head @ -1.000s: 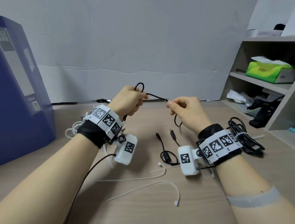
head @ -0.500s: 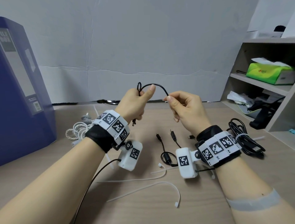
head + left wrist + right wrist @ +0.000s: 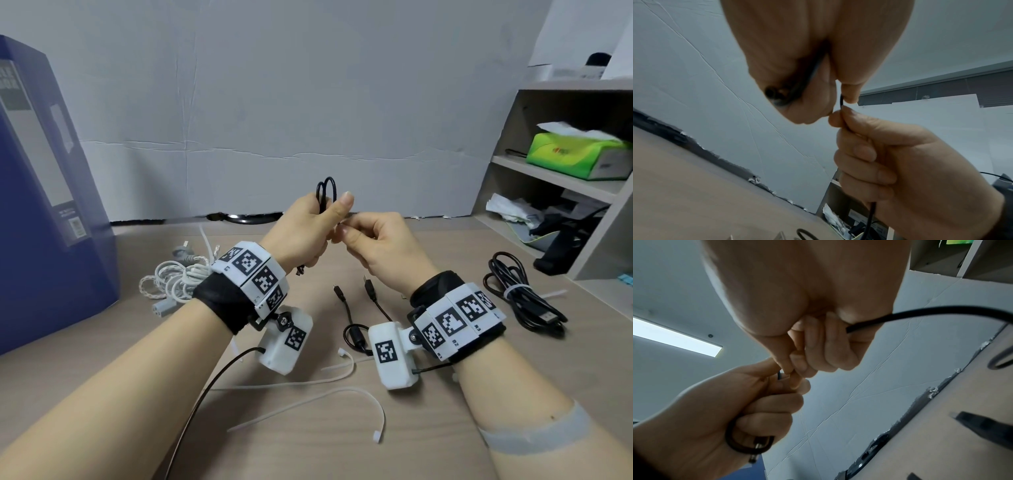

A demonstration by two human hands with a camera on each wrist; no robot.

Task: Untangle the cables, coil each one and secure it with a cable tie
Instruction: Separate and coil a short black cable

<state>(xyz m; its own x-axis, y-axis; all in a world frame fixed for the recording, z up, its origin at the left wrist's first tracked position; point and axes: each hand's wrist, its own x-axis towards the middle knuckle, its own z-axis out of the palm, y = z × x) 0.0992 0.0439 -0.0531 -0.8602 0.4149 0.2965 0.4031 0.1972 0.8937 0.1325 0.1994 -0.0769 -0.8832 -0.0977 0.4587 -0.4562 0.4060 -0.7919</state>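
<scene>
A thin black cable is raised over the table in both hands. My left hand grips it in small loops that stick out above the fist, thumb up against them. A plug hangs below that fist. My right hand pinches the same cable right beside the left thumb. The rest of the cable trails from the right fist down to the table. Its two plug ends lie between my wrists. Loose white cable ties lie on the table near me.
A black coiled cable bound with a white tie lies at the right. A tangle of white cables lies at the left beside a blue box. A shelf unit with a green tissue box stands at the right.
My right hand has moved left until it meets the left hand. The arc of cable between them has closed into another loop in the left fist. Both hands have risen slightly.
</scene>
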